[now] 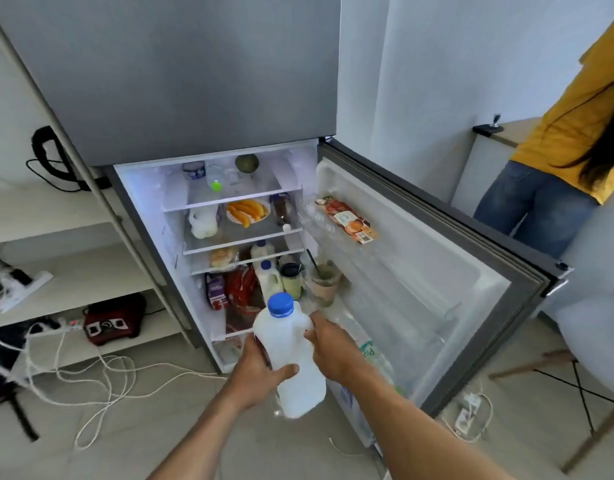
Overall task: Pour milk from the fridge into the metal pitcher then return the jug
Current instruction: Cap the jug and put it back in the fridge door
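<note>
Head view shows both hands clamped on the milk jug (291,355) at lower centre of the frame, before the open fridge (229,237). Left hand (257,372) wraps its body; right hand (328,344) grips its handle side. Its blue cap (280,304) is on.

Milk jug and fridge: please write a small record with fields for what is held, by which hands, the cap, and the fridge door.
held item: milk jug, in front of the open fridge
left hand: wrapped around the jug body
right hand: gripping the handle side near the top
cap: blue cap, on
fridge door: open, swung to the right
metal pitcher: not in view
</note>
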